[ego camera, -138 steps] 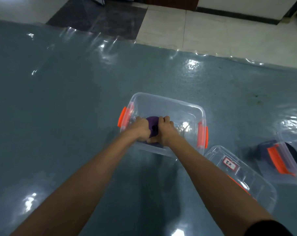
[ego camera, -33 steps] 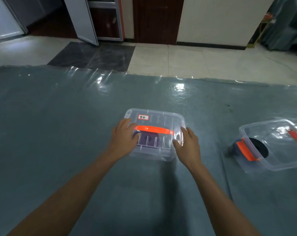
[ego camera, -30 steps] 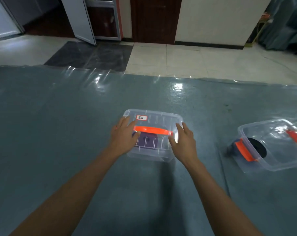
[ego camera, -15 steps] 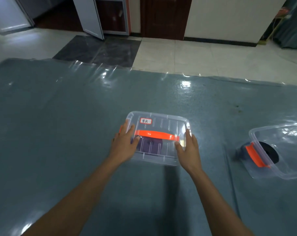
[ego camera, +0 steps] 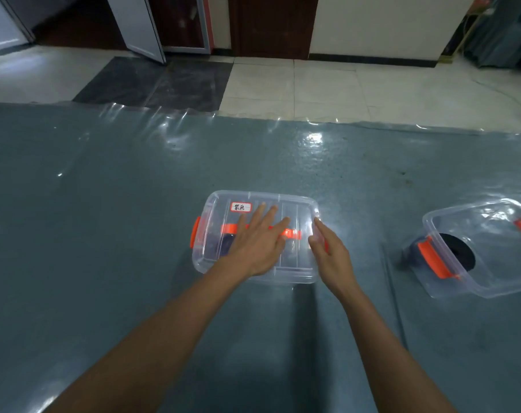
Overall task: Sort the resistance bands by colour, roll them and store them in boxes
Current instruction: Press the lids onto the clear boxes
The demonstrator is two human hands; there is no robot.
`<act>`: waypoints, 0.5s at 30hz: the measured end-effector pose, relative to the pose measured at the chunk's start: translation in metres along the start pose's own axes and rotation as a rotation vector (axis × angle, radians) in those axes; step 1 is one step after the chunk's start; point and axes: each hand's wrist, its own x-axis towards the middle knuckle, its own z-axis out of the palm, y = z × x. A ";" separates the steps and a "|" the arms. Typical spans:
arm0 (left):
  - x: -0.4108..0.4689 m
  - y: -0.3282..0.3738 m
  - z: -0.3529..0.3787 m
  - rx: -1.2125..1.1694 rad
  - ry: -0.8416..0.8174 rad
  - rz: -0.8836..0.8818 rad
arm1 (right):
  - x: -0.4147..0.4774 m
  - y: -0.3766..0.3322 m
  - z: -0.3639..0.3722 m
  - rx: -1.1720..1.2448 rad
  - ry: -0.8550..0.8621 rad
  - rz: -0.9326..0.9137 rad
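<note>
The blue-grey desk is covered with a wrinkled sheet of clear glossy film that catches bright glints of light. Near its middle stands a clear plastic storage box with its ribbed clear lid on. The lid carries a small red-bordered white label and an orange carrying handle, and an orange latch sits on the box's left end. A dark purple rolled band shows dimly through the plastic.

The left hand lies flat on the lid, its grip released and the fingers spread straight across the handle. The right hand rests against the box's right end with straight fingers, its grip also released.

Well apart to the right, a second clear plastic box stands without a lid, and a black roll shows through it.

Beyond the desk lie cream floor tiles and a dark grey floor patch. Farther back are a dark brown wooden door, a pale wall, an open grey door leaf and a teal curtain.
</note>
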 end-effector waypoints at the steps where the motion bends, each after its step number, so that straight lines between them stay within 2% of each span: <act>1: 0.001 0.003 0.006 0.020 -0.026 0.008 | 0.002 0.002 -0.003 0.008 0.021 0.014; 3: 0.003 0.000 0.015 0.054 -0.035 0.008 | 0.004 0.005 -0.001 0.078 0.035 0.153; 5: 0.005 -0.005 0.020 0.058 -0.035 0.016 | 0.002 0.008 0.002 0.287 0.007 0.388; 7: 0.006 -0.006 0.022 0.073 -0.024 0.022 | 0.003 0.015 0.007 0.448 0.003 0.456; 10: 0.006 -0.007 0.023 0.078 -0.017 0.013 | 0.003 0.009 0.007 0.328 0.081 0.352; 15: 0.006 -0.007 0.023 0.078 -0.014 0.019 | -0.002 -0.003 0.010 0.064 0.090 0.062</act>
